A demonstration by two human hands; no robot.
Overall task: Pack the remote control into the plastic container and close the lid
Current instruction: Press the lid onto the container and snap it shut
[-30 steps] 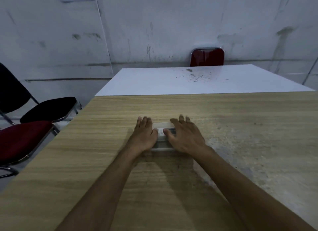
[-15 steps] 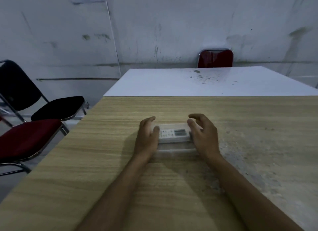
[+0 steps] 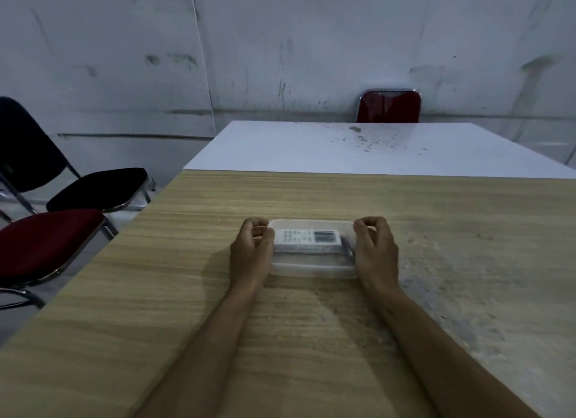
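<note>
Scanning from the left, two folding chairs, one with a black seat (image 3: 96,188) and one with a red seat (image 3: 46,243), stand beside the wooden table (image 3: 187,293), well apart from the work. Further in, the left hand (image 3: 251,252) rests against the left end of the plastic container (image 3: 313,269), its fingers (image 3: 257,224) curled inward over the edge of the box; whether they actually pinch the rim or only press on it cannot be told. Between the hands, the container sits flat on the table, and the remote control (image 3: 307,240) lies inside it lengthwise, buttons and small screen facing up, seen through the clear plastic. A lid (image 3: 311,224) appears to lie over the box already, though the blur makes it hard to say whether every edge is seated. On the right end, the right hand (image 3: 375,251) mirrors the left, fingers (image 3: 371,222) bent down over the rim in the same curled way. Beyond, a white table (image 3: 311,146) butts against the wooden one, with another red chair (image 3: 388,105) behind it.

Judging by this, the packing is done and the lid is on; what seems left is at most a last press on the ends to snap it shut, then letting go.
</note>
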